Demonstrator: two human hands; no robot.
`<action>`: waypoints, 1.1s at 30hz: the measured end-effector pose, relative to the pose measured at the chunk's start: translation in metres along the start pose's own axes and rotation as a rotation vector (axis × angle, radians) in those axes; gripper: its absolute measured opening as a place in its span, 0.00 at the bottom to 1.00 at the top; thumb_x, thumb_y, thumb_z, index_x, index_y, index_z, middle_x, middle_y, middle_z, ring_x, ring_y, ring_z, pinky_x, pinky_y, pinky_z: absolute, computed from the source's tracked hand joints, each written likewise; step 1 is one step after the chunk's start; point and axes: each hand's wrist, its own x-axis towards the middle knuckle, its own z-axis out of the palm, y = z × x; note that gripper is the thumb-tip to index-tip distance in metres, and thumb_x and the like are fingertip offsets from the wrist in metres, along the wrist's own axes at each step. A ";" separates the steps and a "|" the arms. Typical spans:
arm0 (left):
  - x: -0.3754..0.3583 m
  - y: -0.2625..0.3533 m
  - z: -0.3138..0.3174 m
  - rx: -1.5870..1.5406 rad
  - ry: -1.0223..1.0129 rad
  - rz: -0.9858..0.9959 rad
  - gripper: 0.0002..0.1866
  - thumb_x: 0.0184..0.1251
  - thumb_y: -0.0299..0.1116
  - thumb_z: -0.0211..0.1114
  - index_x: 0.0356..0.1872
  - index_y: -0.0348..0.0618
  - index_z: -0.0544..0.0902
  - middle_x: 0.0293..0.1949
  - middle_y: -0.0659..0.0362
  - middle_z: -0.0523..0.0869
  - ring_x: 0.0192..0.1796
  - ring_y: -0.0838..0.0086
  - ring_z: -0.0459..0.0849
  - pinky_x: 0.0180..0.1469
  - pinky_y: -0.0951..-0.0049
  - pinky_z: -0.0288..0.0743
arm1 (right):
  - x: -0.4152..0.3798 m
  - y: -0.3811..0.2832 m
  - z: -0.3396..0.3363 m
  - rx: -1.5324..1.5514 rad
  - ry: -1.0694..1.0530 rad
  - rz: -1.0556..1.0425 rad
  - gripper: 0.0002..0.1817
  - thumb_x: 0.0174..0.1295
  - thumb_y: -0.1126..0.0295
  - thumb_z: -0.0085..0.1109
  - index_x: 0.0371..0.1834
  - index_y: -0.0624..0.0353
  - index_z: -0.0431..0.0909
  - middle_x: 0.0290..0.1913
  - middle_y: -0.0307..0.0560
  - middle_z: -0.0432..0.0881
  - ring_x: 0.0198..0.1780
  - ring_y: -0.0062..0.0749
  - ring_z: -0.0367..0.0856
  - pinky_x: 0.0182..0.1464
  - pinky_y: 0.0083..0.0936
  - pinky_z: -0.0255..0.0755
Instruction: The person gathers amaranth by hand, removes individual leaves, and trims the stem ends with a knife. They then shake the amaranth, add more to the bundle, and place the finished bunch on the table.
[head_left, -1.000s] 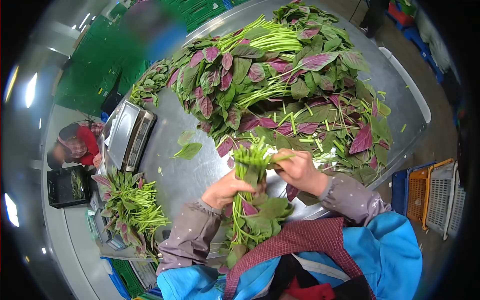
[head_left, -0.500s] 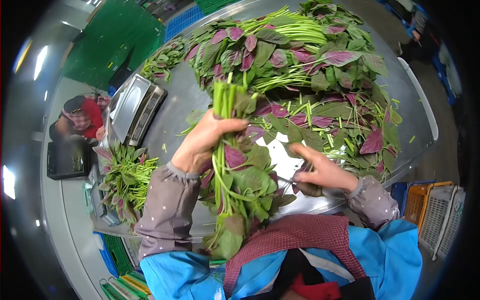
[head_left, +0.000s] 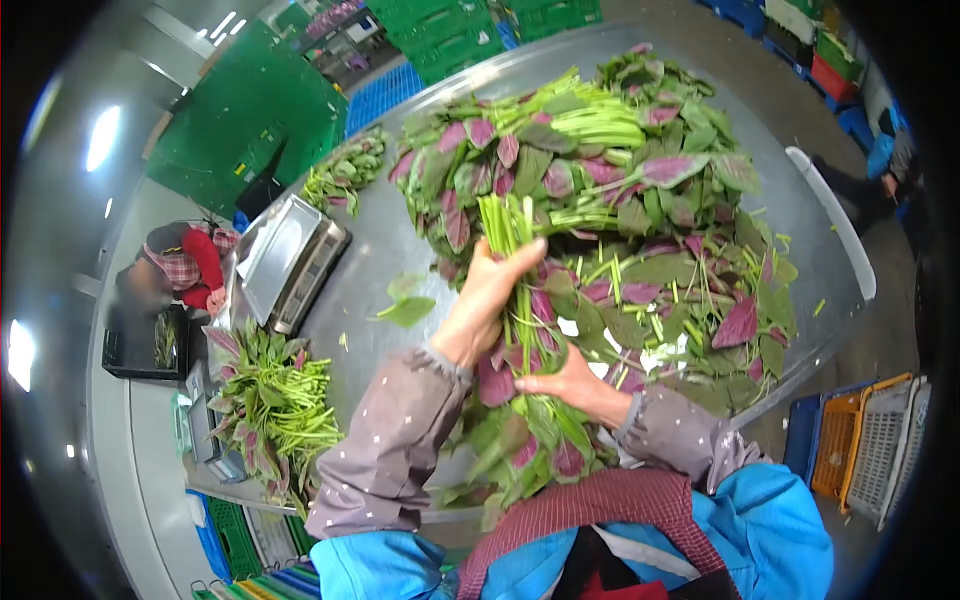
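Observation:
My left hand (head_left: 488,300) is wrapped round the stems of a bunch of red amaranth (head_left: 508,222), with the cut ends pointing away from me. Lower on the same bunch, my right hand (head_left: 575,385) grips near the leaves, its thumb across the front and its other fingers hidden. Purple-green leaves hang towards my apron. Beyond my hands lies a large pile of amaranth (head_left: 600,150). Loose leaves and stem pieces (head_left: 680,300) are strewn to the right of the bunch.
A scale (head_left: 290,265) stands on the metal table (head_left: 375,290) at the left, near another amaranth bunch (head_left: 275,390). A person in red sleeves (head_left: 195,260) is by a black crate (head_left: 145,345). Plastic baskets (head_left: 850,440) stand at the right; green crates (head_left: 435,35) are behind.
My left hand has moved right with the bunch. My right hand has come left from the loose leaves onto the bunch. The view has shifted, showing more at the back.

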 end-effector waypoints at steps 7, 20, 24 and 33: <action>-0.055 -0.016 -0.080 0.527 -0.426 -0.344 0.47 0.57 0.58 0.57 0.67 0.37 0.44 0.67 0.50 0.53 0.66 0.65 0.57 0.63 0.66 0.56 | -0.025 0.001 -0.023 0.091 0.114 -0.025 0.35 0.46 0.66 0.67 0.57 0.62 0.61 0.50 0.45 0.72 0.49 0.28 0.73 0.54 0.27 0.68; -0.103 -0.086 -0.021 0.305 -0.445 -0.222 0.29 0.50 0.37 0.70 0.53 0.37 0.71 0.47 0.59 0.77 0.49 0.74 0.74 0.53 0.72 0.68 | -0.026 0.013 0.009 0.304 0.262 -0.278 0.39 0.49 0.73 0.66 0.61 0.57 0.50 0.52 0.46 0.68 0.53 0.30 0.68 0.55 0.27 0.66; -0.095 -0.103 -0.026 0.415 -0.425 -0.080 0.34 0.46 0.31 0.72 0.56 0.36 0.67 0.50 0.58 0.76 0.52 0.73 0.73 0.55 0.72 0.67 | -0.034 0.020 0.008 0.457 0.259 -0.124 0.50 0.50 0.62 0.66 0.68 0.55 0.37 0.59 0.48 0.60 0.60 0.33 0.61 0.61 0.30 0.59; -0.115 -0.083 -0.026 0.459 -0.129 0.057 0.35 0.39 0.30 0.73 0.54 0.37 0.69 0.48 0.56 0.77 0.50 0.73 0.74 0.55 0.73 0.66 | -0.028 0.015 -0.031 -0.055 0.191 -0.174 0.39 0.56 0.59 0.59 0.65 0.61 0.49 0.57 0.50 0.67 0.57 0.29 0.64 0.59 0.24 0.58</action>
